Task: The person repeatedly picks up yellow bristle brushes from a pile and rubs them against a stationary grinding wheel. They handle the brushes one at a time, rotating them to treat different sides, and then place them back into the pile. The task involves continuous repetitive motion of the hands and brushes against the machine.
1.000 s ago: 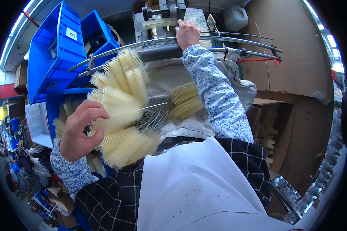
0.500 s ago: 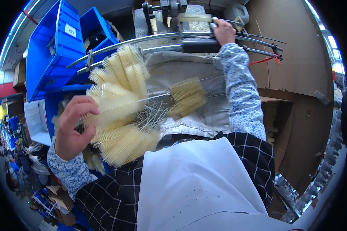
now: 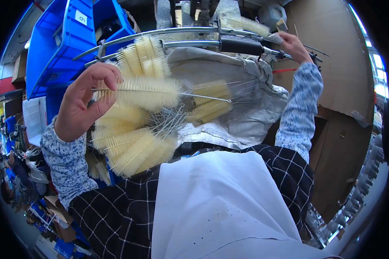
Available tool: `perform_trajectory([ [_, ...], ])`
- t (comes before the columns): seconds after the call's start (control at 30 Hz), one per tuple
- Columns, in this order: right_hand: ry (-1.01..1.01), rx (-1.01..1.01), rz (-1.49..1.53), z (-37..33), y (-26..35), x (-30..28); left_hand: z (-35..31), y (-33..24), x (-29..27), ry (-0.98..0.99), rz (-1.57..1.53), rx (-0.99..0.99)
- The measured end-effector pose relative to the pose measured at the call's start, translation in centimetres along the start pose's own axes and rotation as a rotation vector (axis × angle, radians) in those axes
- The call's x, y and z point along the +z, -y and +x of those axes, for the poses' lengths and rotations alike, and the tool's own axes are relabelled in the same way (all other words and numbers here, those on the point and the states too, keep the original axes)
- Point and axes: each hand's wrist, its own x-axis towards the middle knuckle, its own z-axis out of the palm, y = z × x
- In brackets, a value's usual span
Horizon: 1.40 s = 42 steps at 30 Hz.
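Two hands: we see both ours at work, one at each side of the view.
Far left: blue bins (image 3: 60,47) stand stacked, well apart from the brushes.
Left hand (image 3: 80,103): its grip is clenched on one bottle brush (image 3: 147,91), pinching the bristled end between thumb and fingers.
Brush axis: we judge it lies nearly level, bristles at the left hand, bare twisted wire stem running right and ending over the grey cloth (image 3: 246,108).
Brush pile (image 3: 129,142): many more cream brushes fan out just below the held one, stems meeting near the middle.
Metal rail (image 3: 181,32): it curves across the top, above pile and cloth.
Right hand (image 3: 291,45): raised far right, its grip closed on another brush (image 3: 246,26) up by the machine (image 3: 194,11); we cannot tell how firmly.
Nearer hand: the left, already on the level brush; the right is well apart from it.
Lower middle: our white apron (image 3: 220,207) over a checked shirt.
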Motion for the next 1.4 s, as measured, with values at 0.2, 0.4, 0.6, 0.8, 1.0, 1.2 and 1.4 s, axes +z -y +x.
perform_trajectory([
  [0.2,0.364,-0.166,0.137,-4.4,13.8,5.8,4.4,0.4,3.8,0.045,0.047,0.074],
  [0.4,0.5,-0.19,0.905,-5.3,22.3,15.2,5.6,0.5,4.9,0.082,0.3,0.144],
  [0.6,-0.634,-0.126,-0.653,3.3,11.8,11.7,0.6,2.2,1.2,0.175,0.803,-0.029],
  [0.8,-0.583,0.087,-0.76,5.7,9.1,11.0,0.0,3.1,1.4,0.244,0.57,-0.124],
  [1.0,-0.532,0.044,-0.732,6.4,8.4,10.9,0.0,1.1,0.5,0.152,0.372,-0.135],
  [1.2,-0.521,0.076,-0.713,6.1,8.9,10.7,-0.5,0.1,0.5,0.136,0.305,-0.005],
  [1.4,-0.517,0.045,-0.66,6.5,7.8,10.8,-2.2,-0.1,-0.3,0.003,-0.032,0.144],
])
